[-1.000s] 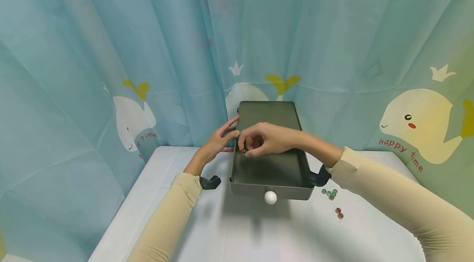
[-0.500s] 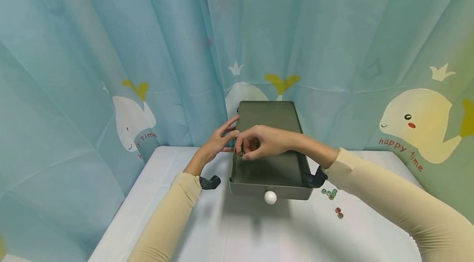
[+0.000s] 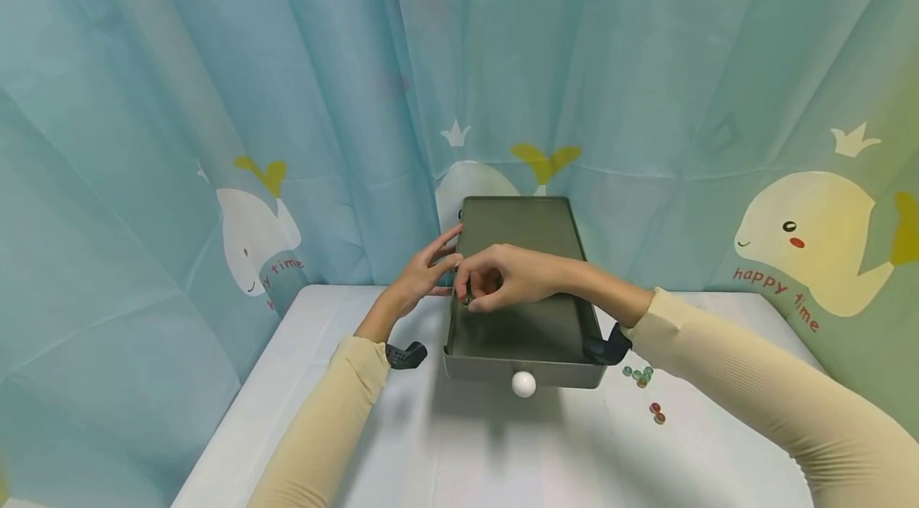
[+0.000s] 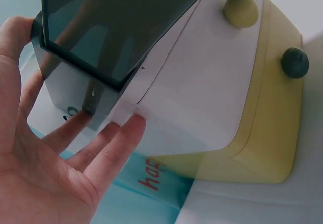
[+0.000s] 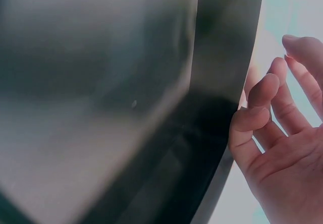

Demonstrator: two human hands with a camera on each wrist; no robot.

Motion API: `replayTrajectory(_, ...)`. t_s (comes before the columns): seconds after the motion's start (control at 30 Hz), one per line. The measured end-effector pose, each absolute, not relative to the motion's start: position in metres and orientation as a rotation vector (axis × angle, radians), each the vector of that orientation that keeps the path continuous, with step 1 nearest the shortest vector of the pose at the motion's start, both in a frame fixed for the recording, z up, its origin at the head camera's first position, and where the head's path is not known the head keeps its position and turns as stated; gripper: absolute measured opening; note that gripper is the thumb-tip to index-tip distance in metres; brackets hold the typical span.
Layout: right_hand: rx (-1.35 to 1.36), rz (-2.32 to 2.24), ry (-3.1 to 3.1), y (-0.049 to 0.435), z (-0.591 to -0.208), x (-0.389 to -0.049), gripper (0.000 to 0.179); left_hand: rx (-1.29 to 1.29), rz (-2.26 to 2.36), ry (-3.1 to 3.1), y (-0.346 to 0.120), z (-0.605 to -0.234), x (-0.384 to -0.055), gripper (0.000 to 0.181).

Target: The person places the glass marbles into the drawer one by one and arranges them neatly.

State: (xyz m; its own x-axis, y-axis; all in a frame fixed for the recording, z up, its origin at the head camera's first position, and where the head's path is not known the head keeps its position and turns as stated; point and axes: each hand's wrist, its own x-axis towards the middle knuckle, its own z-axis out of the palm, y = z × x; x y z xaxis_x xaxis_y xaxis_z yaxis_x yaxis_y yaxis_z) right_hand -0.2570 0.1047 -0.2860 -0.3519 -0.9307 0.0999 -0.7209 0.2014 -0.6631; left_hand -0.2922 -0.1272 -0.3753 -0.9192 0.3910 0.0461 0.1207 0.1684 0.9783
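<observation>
My right hand (image 3: 518,278) is over the left side of a dark grey, open-topped drawer (image 3: 518,219). It pinches a small, dark greenish glass marble (image 3: 467,301) between thumb and index finger, close to the left rim. In the right wrist view the other fingers (image 5: 262,90) curl in beside the drawer wall, and the marble is mostly hidden. My left hand (image 3: 413,283) lies along the drawer's left side with fingers spread. Its thumb (image 4: 22,32) touches the grey drawer's edge in the left wrist view, and the fingertips reach the side of the unit below.
Beneath the grey drawer are a white drawer (image 4: 202,72) with a yellow knob (image 4: 240,10) and a yellow drawer (image 4: 272,98) with a green knob (image 4: 294,62). A white knob (image 3: 523,384) sticks out in front. Green marbles (image 3: 637,373) and red marbles (image 3: 656,413) lie at right.
My right hand has shifted slightly left with the marble, towards the drawer's left rim, and then stayed almost still. My left hand has kept its place.
</observation>
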Motion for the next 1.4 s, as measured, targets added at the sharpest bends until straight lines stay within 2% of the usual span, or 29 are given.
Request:
replayTrajectory(0.3, -1.534, -0.904, 2.207, 0.107, -0.285, -0.257, 0.027, 0.515, 1.846, 2.206, -0.127, -0.376, -0.292, 0.061)
replayTrajectory(0.93, -1.501, -0.911, 2.265, 0.119, -0.275, -0.253, 0.028, 0.532, 1.836, 2.205, -0.127, -0.374, -0.292, 0.061)
replayTrajectory(1.4, -1.463, -0.901, 2.351, 0.147, -0.269, -0.244, 0.027, 0.521, 1.842, 2.212, -0.126, -0.373, -0.290, 0.062)
